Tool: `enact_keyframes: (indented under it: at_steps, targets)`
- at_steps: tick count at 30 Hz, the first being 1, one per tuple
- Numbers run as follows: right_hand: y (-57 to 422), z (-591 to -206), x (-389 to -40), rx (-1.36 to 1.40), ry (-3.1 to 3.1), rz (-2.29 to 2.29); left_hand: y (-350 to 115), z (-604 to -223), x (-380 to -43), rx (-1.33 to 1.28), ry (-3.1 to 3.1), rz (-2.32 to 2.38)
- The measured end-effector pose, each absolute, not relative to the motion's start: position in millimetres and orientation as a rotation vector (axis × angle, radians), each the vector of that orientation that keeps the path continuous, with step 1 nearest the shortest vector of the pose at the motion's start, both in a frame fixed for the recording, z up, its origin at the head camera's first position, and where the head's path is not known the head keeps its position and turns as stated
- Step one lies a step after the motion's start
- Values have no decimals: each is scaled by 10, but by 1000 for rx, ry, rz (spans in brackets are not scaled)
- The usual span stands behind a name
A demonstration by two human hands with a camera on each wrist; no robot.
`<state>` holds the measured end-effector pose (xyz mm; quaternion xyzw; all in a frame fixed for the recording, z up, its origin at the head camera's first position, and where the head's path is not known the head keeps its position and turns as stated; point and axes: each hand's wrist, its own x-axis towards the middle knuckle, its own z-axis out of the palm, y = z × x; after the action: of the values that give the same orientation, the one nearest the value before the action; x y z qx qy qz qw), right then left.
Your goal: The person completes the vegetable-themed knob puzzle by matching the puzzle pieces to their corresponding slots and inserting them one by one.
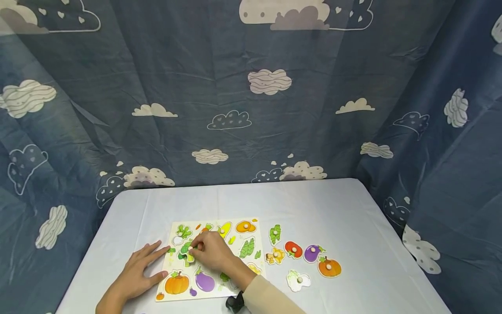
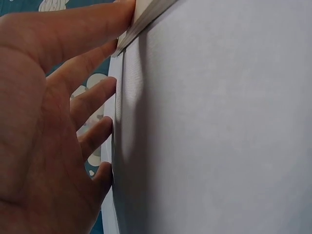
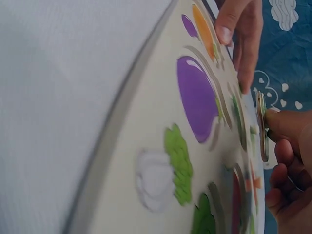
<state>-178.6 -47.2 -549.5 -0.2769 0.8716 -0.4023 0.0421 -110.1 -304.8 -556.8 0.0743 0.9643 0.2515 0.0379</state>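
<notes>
One green vegetable piece, by its look broccoli, is pinched by its knob between the thumb and forefinger of the right hand; that grip is closed down to the small knob, with the other fingers folded in behind. The piece hangs near the left edge of the puzzle board, about midway between its far left corner and its near left corner, with a green broccoli print showing just beneath and around it. What counts most, I judge, is how piece and print line up: the piece lies at the fingertips on their left, its long axis seeming to run mostly from the far edge toward the near edge. From the right wrist it shows edge-on and looks clear of the board, though the exact gap cannot be told. The left hand has its fingers spread and grasps nothing, thumb and forefinger against the board's left edge; it is close to the print, but the right alone bears the piece. Loose pieces, among them a tomato and an eggplant, lie on the desk beyond the board's right edge.
</notes>
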Motion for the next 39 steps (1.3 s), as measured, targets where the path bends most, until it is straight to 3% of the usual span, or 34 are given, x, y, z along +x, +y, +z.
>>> enact_keyframes:
  at_steps: [39]
  targets:
    - [-666,-5624,-1694,-862,2853,-981,-3043,-5565,-1098,178,2931,789]
